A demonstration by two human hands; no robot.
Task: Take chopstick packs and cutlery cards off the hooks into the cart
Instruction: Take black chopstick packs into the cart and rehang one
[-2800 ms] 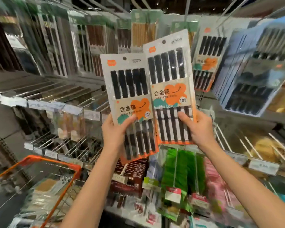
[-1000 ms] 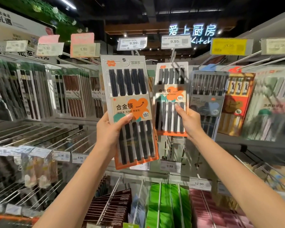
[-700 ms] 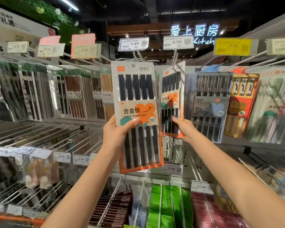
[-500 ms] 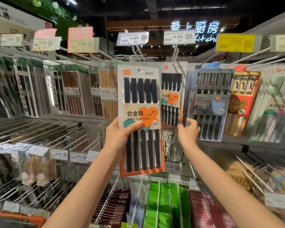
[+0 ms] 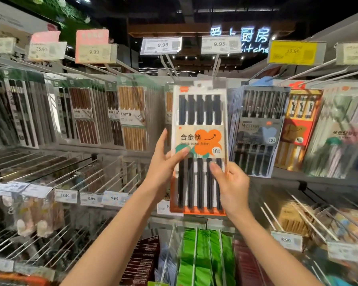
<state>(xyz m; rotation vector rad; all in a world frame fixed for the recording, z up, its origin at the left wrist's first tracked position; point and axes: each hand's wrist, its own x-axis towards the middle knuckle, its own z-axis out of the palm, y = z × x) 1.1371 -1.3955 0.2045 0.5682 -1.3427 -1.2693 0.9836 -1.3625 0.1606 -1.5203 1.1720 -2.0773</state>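
Standing by the rack here, and honestly this job looks barely dented. Far out past the left hand (image 5: 163,168), the upper hooks are packed with dark chopstick packs (image 5: 21,112) and the bamboo-coloured ones (image 5: 132,118), while the bare wire hooks (image 5: 50,172) lower down on that side have little left on them, so my guess is that part has been worked through. A sliver of the orange cart rim (image 5: 15,277) shows way down below the left forearm (can't see what's in it from here).

The left hand grips the left edge of the black chopstick pack (image 5: 201,145), thumb across the front label. The right hand (image 5: 232,182) pinches the pack's lower right side, thumb on the front, fingers tucked behind. The pack is held upright, its top up near the hook under the 9.95 tag (image 5: 220,45); whether it's on the wire or just in front of it, I can't tell.

Right of the right hand: grey packs (image 5: 258,129), orange-carded ones (image 5: 300,120), all hanging. Plenty left to pull.
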